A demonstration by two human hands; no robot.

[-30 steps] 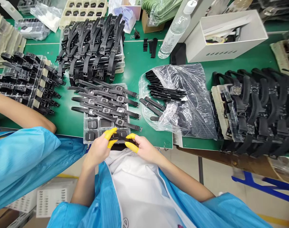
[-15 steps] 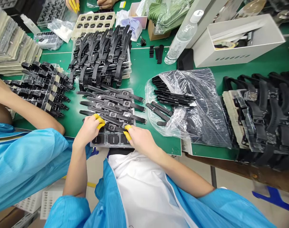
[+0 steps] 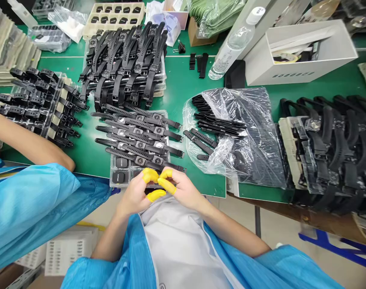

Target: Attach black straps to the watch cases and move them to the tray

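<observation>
Strap work is apparently in hand, the left hand and right hand being held together, though whether on anything cannot be told, beside strapped watches laid across a clear tray, and a steady pinch seems required next.

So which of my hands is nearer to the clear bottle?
Your right. The right hand is to the left of the bottle and closer to your body; the left hand is farther left, so farther from it.
</observation>
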